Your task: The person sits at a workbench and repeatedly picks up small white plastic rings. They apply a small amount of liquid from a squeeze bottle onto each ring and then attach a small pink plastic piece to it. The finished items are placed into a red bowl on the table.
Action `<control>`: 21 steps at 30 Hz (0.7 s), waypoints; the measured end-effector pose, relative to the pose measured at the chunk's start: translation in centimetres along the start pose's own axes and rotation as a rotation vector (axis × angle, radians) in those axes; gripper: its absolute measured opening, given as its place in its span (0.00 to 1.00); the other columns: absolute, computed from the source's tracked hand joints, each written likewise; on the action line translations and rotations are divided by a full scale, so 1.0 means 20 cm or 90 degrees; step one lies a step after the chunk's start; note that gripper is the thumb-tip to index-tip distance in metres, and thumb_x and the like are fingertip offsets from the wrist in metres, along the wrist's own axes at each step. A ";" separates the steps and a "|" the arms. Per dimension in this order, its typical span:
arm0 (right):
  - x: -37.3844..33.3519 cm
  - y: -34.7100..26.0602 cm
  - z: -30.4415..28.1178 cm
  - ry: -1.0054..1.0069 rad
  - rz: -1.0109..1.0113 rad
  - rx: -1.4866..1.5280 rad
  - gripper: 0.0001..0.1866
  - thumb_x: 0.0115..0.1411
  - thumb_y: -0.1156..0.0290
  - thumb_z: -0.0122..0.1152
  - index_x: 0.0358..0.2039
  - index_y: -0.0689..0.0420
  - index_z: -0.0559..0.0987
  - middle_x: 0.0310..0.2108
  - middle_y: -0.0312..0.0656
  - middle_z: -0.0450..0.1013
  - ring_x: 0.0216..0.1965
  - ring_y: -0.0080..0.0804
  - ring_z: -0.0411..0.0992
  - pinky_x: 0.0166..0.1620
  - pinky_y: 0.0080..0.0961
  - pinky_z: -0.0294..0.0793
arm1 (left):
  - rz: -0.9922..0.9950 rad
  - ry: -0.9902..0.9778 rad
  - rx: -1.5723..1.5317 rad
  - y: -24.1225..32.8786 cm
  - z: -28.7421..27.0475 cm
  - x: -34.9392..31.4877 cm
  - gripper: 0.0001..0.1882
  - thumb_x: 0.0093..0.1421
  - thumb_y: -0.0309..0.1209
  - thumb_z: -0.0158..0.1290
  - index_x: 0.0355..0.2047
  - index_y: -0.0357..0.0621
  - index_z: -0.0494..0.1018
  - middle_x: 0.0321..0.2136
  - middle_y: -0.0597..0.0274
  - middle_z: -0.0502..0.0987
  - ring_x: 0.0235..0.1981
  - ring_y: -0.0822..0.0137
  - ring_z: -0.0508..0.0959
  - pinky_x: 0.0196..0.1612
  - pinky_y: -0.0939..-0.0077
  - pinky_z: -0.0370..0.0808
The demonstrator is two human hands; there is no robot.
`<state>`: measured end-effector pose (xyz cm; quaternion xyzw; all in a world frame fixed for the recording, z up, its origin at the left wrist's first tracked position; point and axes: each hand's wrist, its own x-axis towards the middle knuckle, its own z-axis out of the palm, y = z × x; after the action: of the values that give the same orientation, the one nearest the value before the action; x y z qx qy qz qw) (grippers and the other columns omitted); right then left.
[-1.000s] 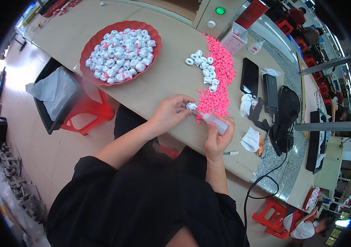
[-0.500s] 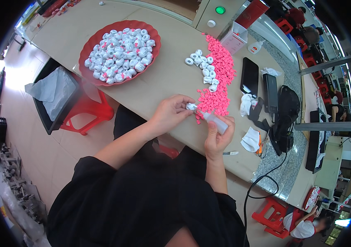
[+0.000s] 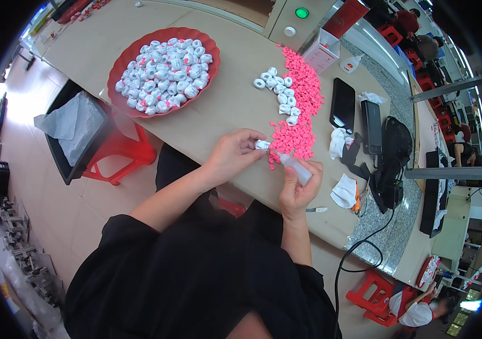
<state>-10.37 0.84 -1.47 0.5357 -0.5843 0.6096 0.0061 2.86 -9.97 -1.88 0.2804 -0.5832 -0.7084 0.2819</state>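
Observation:
Between the thumb and fingers of my left hand (image 3: 235,151) is a small white rounded piece (image 3: 262,145). My right hand (image 3: 301,186) is wrapped round a translucent squeeze bottle (image 3: 297,171), its narrow nozzle tilted toward the white piece. Whether the tip touches the piece is too small to tell. Just beyond both hands lies a long heap of small pink pieces (image 3: 306,85). A cluster of loose white pieces (image 3: 282,99) rests along its left side. To the far left, a red scalloped bowl (image 3: 118,96) holds many white pieces with pink bits on them.
Right of the heap lie a black phone (image 3: 342,104), a dark power bank (image 3: 371,127), a black pouch (image 3: 396,141) and crumpled white cloth (image 3: 344,191). A small white bottle (image 3: 351,64) stands by a white box (image 3: 321,53). Left, a black bin (image 3: 71,164) sits on a red stool (image 3: 122,161).
Both hands keep nearly the same place and grip. The bottle in my right hand has shifted very slightly toward the white piece.

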 end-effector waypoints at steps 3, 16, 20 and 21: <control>0.00 -0.01 0.00 0.000 -0.002 -0.007 0.13 0.53 0.73 0.59 0.36 0.64 0.68 0.30 0.45 0.65 0.29 0.34 0.64 0.34 0.25 0.64 | -0.002 -0.002 0.001 0.00 0.00 0.00 0.14 0.54 0.17 0.51 0.42 0.33 0.66 0.33 0.61 0.72 0.34 0.75 0.76 0.38 0.85 0.73; 0.00 -0.01 -0.01 -0.016 0.021 0.003 0.12 0.53 0.73 0.58 0.36 0.64 0.67 0.30 0.44 0.64 0.29 0.31 0.64 0.33 0.23 0.64 | 0.027 0.010 0.006 0.00 0.01 0.00 0.14 0.54 0.16 0.50 0.42 0.33 0.66 0.35 0.60 0.72 0.36 0.72 0.76 0.40 0.84 0.73; -0.02 0.01 -0.01 0.044 0.083 0.095 0.12 0.55 0.74 0.56 0.38 0.62 0.66 0.33 0.43 0.64 0.28 0.26 0.65 0.33 0.19 0.66 | 0.023 0.005 0.015 -0.01 0.00 0.00 0.14 0.54 0.17 0.50 0.42 0.33 0.66 0.34 0.60 0.72 0.36 0.73 0.76 0.41 0.84 0.73; -0.02 0.02 -0.02 0.086 0.126 0.150 0.12 0.55 0.75 0.56 0.38 0.62 0.66 0.34 0.42 0.64 0.28 0.26 0.66 0.33 0.20 0.67 | 0.027 0.009 0.015 -0.02 0.00 0.01 0.13 0.54 0.17 0.50 0.41 0.33 0.66 0.34 0.60 0.72 0.36 0.73 0.76 0.41 0.84 0.73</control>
<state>-10.67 1.22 -1.88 0.4300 -0.5569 0.7064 -0.0777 2.71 -9.99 -2.18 0.2763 -0.5950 -0.6935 0.2979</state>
